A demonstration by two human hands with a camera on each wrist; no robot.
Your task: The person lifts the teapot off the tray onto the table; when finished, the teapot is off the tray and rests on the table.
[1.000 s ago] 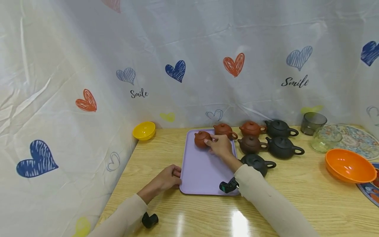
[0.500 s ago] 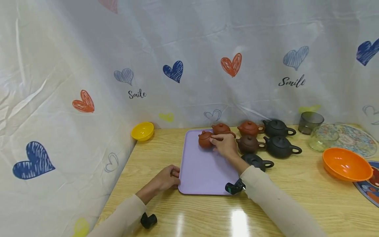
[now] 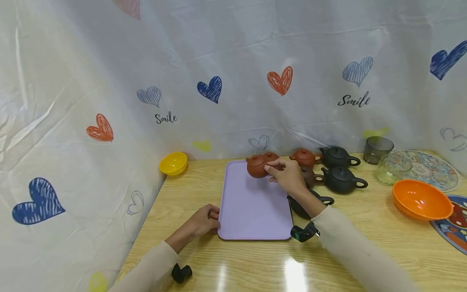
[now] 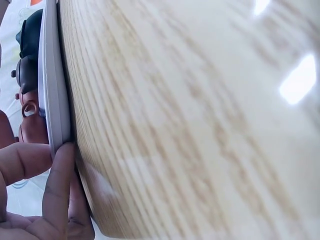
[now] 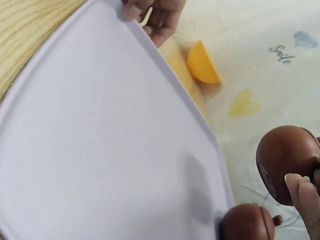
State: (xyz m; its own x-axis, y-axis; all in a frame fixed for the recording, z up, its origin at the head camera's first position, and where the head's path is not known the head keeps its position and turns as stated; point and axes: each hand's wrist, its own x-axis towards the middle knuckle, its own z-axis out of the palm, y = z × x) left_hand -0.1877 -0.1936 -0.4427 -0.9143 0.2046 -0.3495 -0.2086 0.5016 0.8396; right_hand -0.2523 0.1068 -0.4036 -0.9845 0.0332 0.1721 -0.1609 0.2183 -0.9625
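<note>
My right hand pinches a small red-brown clay teapot on its handle side. The teapot is raised over the back of a lilac tray and casts a shadow on it; in the right wrist view its round body is tilted and clear of the tray. My left hand grips the tray's left rim near the front corner, thumb and fingers at the edge. Another red-brown teapot stands at the tray's back right corner, partly hidden behind the held one.
Right of the tray stand a red-brown teapot, a dark brown one, mostly behind my hand, and black ones. Farther right are a grey glass, a clear glass and an orange bowl. A yellow bowl sits back left.
My right hand has lifted the teapot up off the tray and carried it slightly right. The left hand stays on the tray rim. The head view has shifted a little.
</note>
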